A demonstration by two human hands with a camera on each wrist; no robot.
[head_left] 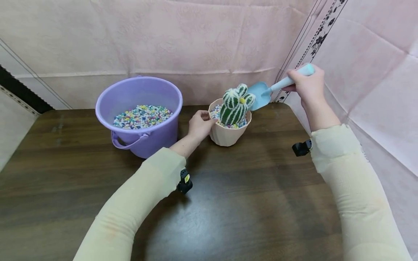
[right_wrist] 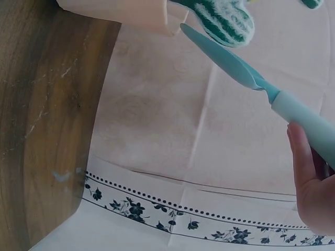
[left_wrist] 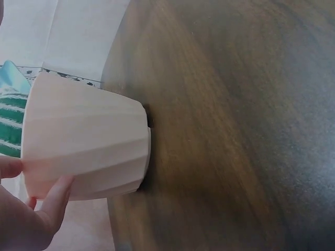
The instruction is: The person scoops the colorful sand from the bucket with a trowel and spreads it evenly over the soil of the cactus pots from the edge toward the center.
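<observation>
A knitted-looking green and white cactus (head_left: 233, 105) stands in a cream faceted flowerpot (head_left: 226, 137), with multicoloured pebbles (head_left: 215, 111) around its base. My left hand (head_left: 200, 125) holds the pot at its left rim; one digit lies against the outer wall (left_wrist: 89, 136) in the left wrist view. In my right hand (head_left: 308, 85) is the handle of a light blue trowel (head_left: 261, 95), gripped to the right of the pot. Its blade tilts down toward the pot's right rim, beside the cactus. The right wrist view shows the trowel blade (right_wrist: 225, 60) near that rim, edge-on.
A purple bucket (head_left: 160, 139) with many coloured pebbles (head_left: 142, 116) inside stands left of the pot, its handle hanging at the front. Both rest on a dark wooden table (head_left: 228, 203). Pale cloth (head_left: 196, 40) hangs behind and on the right.
</observation>
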